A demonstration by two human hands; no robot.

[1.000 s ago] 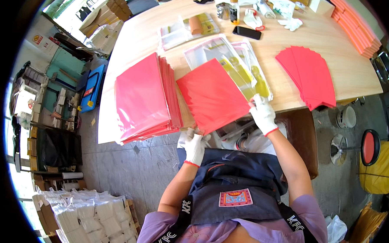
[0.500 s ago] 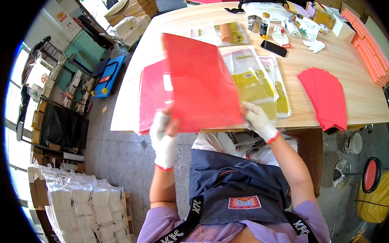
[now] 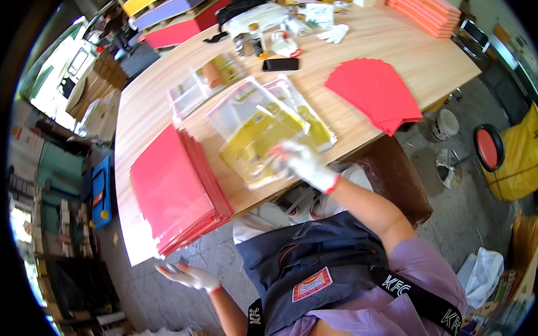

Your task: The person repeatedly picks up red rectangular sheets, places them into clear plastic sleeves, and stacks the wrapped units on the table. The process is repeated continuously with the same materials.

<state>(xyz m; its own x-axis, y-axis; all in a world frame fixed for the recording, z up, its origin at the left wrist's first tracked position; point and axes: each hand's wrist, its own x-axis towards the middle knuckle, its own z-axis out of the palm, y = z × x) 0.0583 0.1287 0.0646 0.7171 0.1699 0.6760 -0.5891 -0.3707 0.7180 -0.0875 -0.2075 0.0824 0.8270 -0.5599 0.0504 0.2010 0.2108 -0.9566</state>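
A thick stack of red sheets in clear plastic sleeves (image 3: 175,191) lies at the table's left front, its corner reaching past the edge. Just below that corner, my left hand (image 3: 191,277) in a white fingerless glove is open and empty, palm turned up and fingers spread. My right hand (image 3: 308,167), gloved the same way, is over the near clear plastic bag with yellow-green print (image 3: 261,140). Its fingers are slightly blurred but look stretched out and apart, with nothing visibly gripped. A second pile of such bags (image 3: 307,118) lies beside it, to the right.
A fan of red sheets (image 3: 374,91) lies on the right of the wooden table (image 3: 183,62). Farther back are a black phone (image 3: 281,64), a bottle (image 3: 256,41), white gloves (image 3: 333,34) and more bags (image 3: 185,95). A brown box (image 3: 391,179) stands below the front edge.
The red sheet held between both hands is released, and the stack is now uncovered. My left hand has dropped below the stack; my right has moved over the bags. The view has turned.
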